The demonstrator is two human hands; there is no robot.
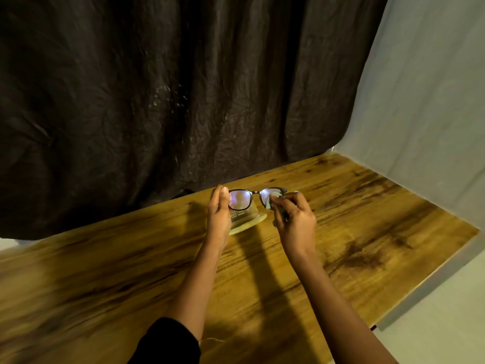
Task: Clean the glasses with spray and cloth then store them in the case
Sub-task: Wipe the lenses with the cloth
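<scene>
Evidently the task stands at its middle step, the wiping. The glasses point(256, 194) are held up above the far middle of the wooden table point(367, 219), lenses facing the person. The left hand point(219, 216) grips the left end of the frame, thumb on the near side and fingers behind. The right hand point(294, 222) has its fingers curled round a pale grey-green cloth point(270, 202) and presses it against the near face of the right lens point(267, 194). The left lens point(240, 199) is uncovered and shows a bright reflection; whether either lens is already clean cannot be read from this view.

Just below the glasses, a tan case point(249, 222) lies on the table, partly hidden by the left hand. It bears some small print, and I cannot tell whether it lies open or closed.

No spray bottle is in view, so the spraying is likely over, though that is only a guess. What is left, by my judgement: finishing the lenses, folding the temples, setting the cloth down, then laying the glasses into the case and closing it.

A dark crumpled curtain point(157, 101) hangs behind the table, and a pale sheet point(433, 101) on the right.
</scene>
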